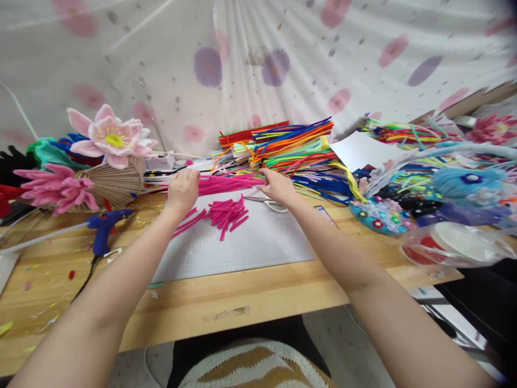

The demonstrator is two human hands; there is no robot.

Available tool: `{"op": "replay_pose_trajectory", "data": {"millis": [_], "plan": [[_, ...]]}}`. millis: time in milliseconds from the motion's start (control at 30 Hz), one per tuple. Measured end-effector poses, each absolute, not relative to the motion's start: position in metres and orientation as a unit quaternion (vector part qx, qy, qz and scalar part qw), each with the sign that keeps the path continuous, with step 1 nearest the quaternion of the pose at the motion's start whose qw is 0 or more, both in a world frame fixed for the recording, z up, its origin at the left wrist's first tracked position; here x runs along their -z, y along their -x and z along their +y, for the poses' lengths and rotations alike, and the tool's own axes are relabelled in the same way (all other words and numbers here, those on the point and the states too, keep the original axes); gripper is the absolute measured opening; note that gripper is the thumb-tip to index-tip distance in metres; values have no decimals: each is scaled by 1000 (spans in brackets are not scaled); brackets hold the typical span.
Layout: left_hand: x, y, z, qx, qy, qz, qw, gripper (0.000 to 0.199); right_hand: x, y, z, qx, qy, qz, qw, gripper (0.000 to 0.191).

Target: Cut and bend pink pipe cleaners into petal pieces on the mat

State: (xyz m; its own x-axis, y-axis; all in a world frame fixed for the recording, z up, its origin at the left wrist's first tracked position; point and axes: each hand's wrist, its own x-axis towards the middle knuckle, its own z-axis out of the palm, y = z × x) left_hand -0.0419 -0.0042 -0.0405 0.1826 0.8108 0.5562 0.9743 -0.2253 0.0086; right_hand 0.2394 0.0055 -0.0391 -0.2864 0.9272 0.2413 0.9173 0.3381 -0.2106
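A bundle of long magenta pipe cleaners point(230, 185) stretches between my hands at the back of a pale mat point(262, 242). My left hand point(183, 188) is closed around its left end. At the other end, the bent fingers of my right hand point(278, 186) close on the tips; the fingertips are partly hidden. In front of the bundle lies a heap of short cut magenta pieces point(226, 214), with a few longer strands beside it on the left. A pair of scissors point(275, 206) rests on the mat just below my right hand.
Behind my hands are piled multicoloured pipe cleaners point(294, 143). A blue glue gun point(105, 229) and pink fuzzy flowers point(111, 137) are at left. At right lie a white sheet point(361, 151), a decorated blue piece point(377, 218) and a plastic-wrapped container point(456, 245). Scraps dot the wooden table point(266, 293).
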Motion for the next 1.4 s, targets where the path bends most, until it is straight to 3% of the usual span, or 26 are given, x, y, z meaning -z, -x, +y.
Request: {"op": "replay_pose_trajectory", "data": {"millis": [67, 200, 267, 333, 500, 700, 867, 967, 1133, 1200, 1267, 1400], "plan": [[37, 33, -11, 246, 745, -599, 161, 38, 34, -221, 7, -27, 540, -825, 164, 58], [32, 21, -19, 258, 755, -592, 117, 35, 37, -196, 20, -12, 527, -839, 135, 28], [33, 25, -20, 257, 758, -594, 81, 30, 39, -194, 28, -15, 528, -838, 136, 25], [37, 35, -18, 250, 761, -598, 2, 25, 39, -198, 35, -66, 515, -845, 132, 26], [45, 62, -12, 172, 747, -540, -346, 25, 36, -216, 40, -304, 419, -853, 63, 29], [39, 63, -16, 160, 696, -538, -448, 30, 36, -221, 36, -331, 388, -858, 66, 34], [44, 70, -11, 199, 686, -531, -457, 32, 38, -225, 36, -342, 396, -850, 63, 33], [47, 71, -3, 270, 668, -558, -411, 28, 37, -227, 40, -336, 405, -845, 97, 31], [40, 54, 11, 339, 671, -643, -145, 20, 22, -217, 50, -182, 489, -827, 211, 30], [36, 46, 15, 354, 664, -659, -9, 19, 17, -210, 50, -106, 515, -822, 219, 29], [33, 41, 16, 360, 649, -667, 62, 22, 17, -205, 49, -59, 526, -824, 203, 27], [37, 36, 8, 342, 648, -679, -39, 25, 26, -204, 45, -123, 515, -822, 210, 21]]}}
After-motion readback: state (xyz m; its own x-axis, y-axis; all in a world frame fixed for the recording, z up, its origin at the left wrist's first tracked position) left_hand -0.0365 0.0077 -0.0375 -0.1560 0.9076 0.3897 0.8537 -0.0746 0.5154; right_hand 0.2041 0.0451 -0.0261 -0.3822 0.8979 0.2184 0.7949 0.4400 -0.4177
